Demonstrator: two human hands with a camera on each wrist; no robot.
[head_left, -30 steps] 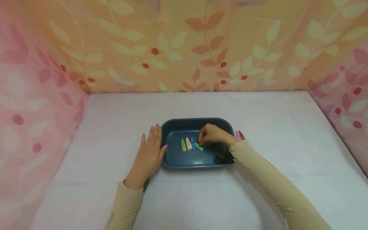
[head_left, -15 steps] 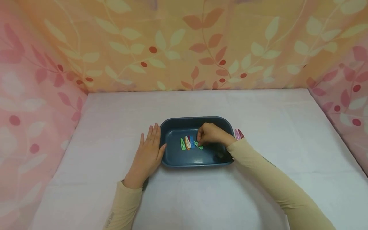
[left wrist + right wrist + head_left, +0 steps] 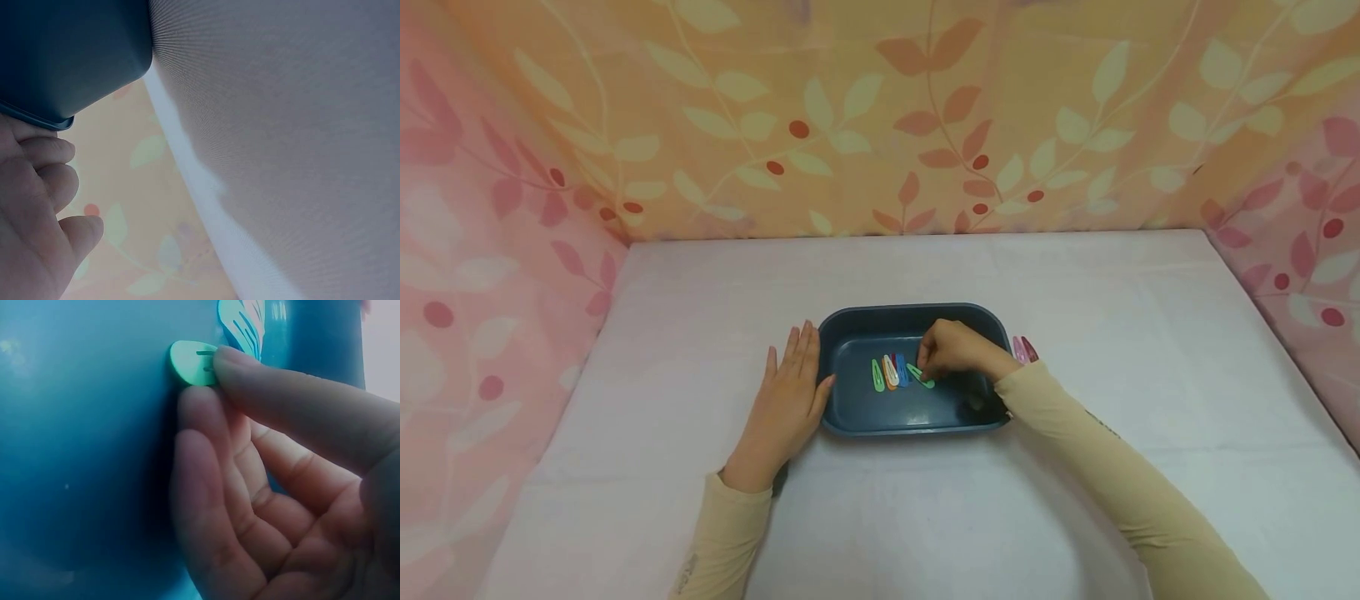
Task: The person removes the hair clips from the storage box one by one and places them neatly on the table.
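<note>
Inside the dark blue tray [image 3: 917, 432], the right hand [image 3: 953, 346] pinches a slanted green clip [image 3: 189, 362] just right of the clip row [image 3: 891, 372], while the left hand [image 3: 785, 398] rests against the tray, fingers straight. A light turn parallel to its neighbours should align it neatly.

Pale beige cloth covers both forearms, the left sleeve [image 3: 728, 529] and the right sleeve [image 3: 1112, 477] plain and close-fitting down to the wrists, with soft folds in the fabric of the right one. A thin dark strip of print [image 3: 1103, 422] runs along the right forearm and a fainter greyish marking [image 3: 687, 573] sits on the left, neither legible, while a small dark piece [image 3: 781, 481], hard to make out, shows beside the left wrist. The left grip [image 3: 782, 404] and right grip [image 3: 953, 346] are bare, with rounded fingertips [image 3: 199, 450] and creased joints.
</note>
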